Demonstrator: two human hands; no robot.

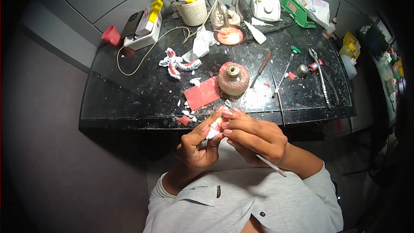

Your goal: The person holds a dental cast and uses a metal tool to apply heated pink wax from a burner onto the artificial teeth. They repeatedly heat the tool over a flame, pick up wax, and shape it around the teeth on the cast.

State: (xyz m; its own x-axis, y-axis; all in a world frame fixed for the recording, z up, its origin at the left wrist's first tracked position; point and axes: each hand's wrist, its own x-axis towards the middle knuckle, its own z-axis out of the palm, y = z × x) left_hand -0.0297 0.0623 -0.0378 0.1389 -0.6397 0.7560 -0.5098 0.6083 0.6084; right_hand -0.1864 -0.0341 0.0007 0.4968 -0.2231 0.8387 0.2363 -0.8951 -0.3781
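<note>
Nestling between left hand and right hand: plaster cast

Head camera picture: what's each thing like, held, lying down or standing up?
Left hand: gripping small white-and-pink dental cast.
Right hand: holding thin metal tool, also touching cast.
Flat red wax sheet: lying on black table.
Round reddish lamp: upright, no flame visible.
White woven basket: upright, full.
</note>
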